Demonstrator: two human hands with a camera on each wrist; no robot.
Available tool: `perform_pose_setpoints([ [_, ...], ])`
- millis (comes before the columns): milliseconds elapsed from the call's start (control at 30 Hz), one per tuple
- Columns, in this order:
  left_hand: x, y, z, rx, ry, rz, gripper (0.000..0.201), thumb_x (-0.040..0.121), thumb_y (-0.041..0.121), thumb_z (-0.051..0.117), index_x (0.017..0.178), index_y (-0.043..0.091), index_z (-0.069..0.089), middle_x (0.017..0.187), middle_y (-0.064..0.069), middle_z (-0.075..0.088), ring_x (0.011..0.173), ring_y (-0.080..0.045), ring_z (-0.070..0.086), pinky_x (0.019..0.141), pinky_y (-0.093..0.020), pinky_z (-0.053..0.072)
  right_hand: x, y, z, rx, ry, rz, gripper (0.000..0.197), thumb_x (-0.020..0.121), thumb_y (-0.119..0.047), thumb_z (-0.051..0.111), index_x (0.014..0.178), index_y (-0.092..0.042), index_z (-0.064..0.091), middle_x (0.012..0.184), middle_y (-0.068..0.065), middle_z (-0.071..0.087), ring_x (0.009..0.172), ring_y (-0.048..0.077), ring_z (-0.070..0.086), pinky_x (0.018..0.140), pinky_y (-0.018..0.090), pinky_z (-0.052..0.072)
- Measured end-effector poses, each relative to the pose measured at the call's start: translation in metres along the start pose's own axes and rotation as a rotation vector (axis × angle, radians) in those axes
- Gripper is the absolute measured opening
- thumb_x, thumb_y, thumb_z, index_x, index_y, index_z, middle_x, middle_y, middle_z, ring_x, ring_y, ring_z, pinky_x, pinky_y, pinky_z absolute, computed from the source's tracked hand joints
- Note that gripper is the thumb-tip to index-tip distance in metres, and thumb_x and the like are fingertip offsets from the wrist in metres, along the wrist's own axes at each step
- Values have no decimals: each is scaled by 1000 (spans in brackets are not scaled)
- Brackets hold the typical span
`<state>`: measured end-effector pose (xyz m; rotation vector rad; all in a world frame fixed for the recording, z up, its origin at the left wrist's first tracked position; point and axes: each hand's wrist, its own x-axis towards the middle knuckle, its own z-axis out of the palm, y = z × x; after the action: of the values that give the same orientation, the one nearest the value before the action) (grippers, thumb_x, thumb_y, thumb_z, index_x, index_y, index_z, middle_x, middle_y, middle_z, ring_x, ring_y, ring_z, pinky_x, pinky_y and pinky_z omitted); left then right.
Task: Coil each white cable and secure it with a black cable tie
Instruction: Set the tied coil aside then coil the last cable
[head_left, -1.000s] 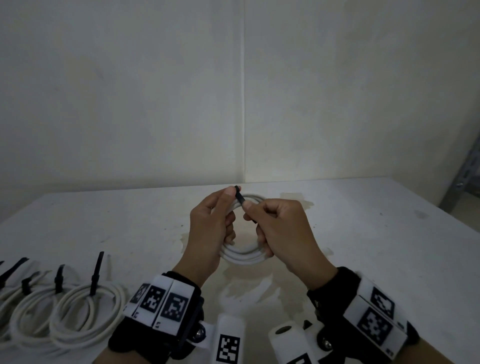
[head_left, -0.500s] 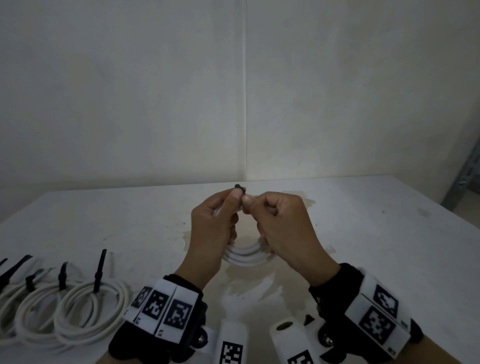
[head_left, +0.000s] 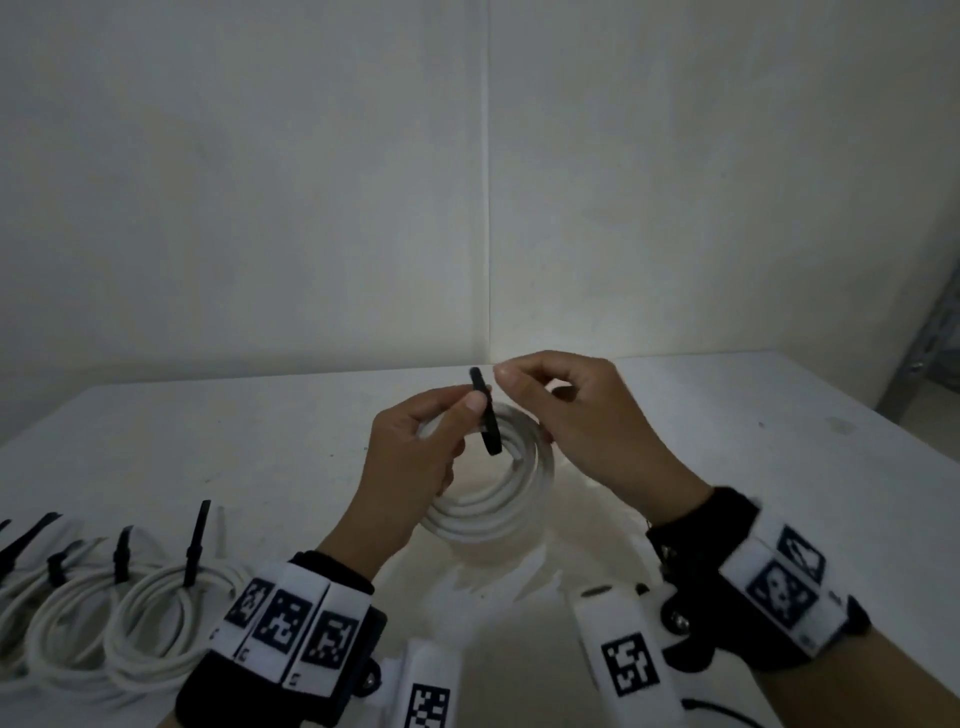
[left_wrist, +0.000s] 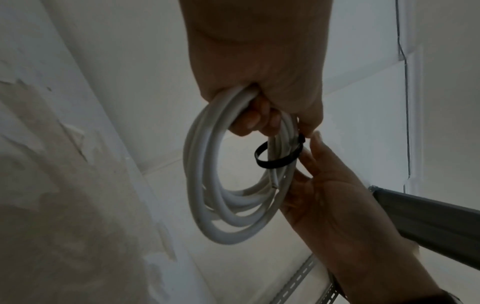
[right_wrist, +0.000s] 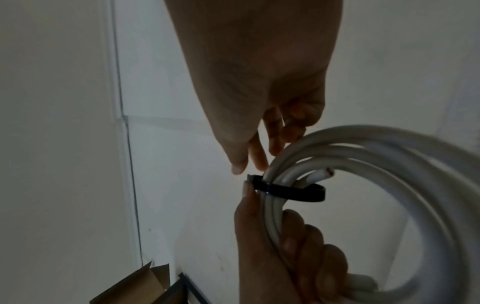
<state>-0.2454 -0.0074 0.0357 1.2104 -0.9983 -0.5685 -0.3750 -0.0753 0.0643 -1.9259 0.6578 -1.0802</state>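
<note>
Far left on the table (head_left: 727, 415) I see the done coils (head_left: 156, 618), each already cinched with its own tie, lying side by side.

Next along, my left hand (head_left: 410, 457) has its fingers curled round the coil (head_left: 488, 512) I'm working on, holding it up off the table, while thumb and forefinger pinch the tie (head_left: 485, 413) at its head. The wrist views show the tie as a closed but slack loop around the strands, with a cut cable end (right_wrist: 401, 174) poking out just beside it.

What has changed: half a second ago both hands were pressed together at the top of the coil, fingertips meeting over the tie. Now my right hand (head_left: 587, 421) has come away to the right. Its fingers are loosely curled and I see nothing pinched in them; its fingertips hover just beside the tie's head without gripping it.

My reading is that the tail has just been threaded through the head, so the loop is locked but not tight. The next move, as I judge it, is to catch the tail and pull until the strands bunch, minding that loose end doesn't slip out.
</note>
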Motion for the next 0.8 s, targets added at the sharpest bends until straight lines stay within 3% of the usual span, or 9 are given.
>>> perform_pose_setpoints([
  [100,-5,2,1,46,-61,12,13,86,16,58,81,22,69,41,8,51,36,-3,37,36,-16,31,7,-1,2,-25,-136,3,9,86,-26,61,84,-23,70,86,-6,64,61,-4,48,63,10,39],
  [167,-6,1,1,38,-71,-11,13,85,18,58,78,22,69,39,8,48,36,-3,36,37,-16,30,8,-1,4,-26,-166,-5,11,86,-21,62,77,-24,68,79,-10,62,65,0,51,66,13,43],
  [233,-7,2,0,27,-71,-31,12,81,27,59,77,20,69,38,9,45,35,-3,34,37,-16,30,9,-1,4,22,-175,13,14,85,-16,63,74,-23,68,76,-8,66,72,7,59,73,19,49],
  [300,-7,3,0,40,-64,-29,15,77,31,60,74,19,68,38,8,45,35,-4,34,37,-17,30,9,-2,4,68,-180,25,13,84,-13,64,74,-20,69,75,-6,68,75,6,64,75,19,52],
  [433,-5,5,1,68,-74,-1,13,82,22,62,72,21,69,42,9,51,36,-3,36,37,-16,31,12,-5,3,0,-155,-36,15,85,-10,63,72,-17,66,66,-7,64,60,0,61,65,14,51],
  [633,-7,1,7,79,-80,-1,10,81,19,64,72,19,69,44,11,54,37,-1,40,38,-13,31,23,-9,0,51,75,-45,19,90,-7,55,72,-12,58,60,0,59,45,-1,53,50,9,41],
  [733,-5,0,8,105,-72,19,10,81,20,64,72,20,68,43,12,54,37,-1,40,39,-12,32,23,-8,3,141,118,-18,17,90,-8,55,74,-14,58,63,-1,58,47,-2,54,51,11,44],
  [800,-4,0,7,102,-53,21,11,81,21,64,72,20,68,43,13,54,37,-1,41,39,-12,32,21,-7,4,165,38,9,11,87,-11,60,77,-15,61,65,-2,61,52,-3,57,53,8,43],
])
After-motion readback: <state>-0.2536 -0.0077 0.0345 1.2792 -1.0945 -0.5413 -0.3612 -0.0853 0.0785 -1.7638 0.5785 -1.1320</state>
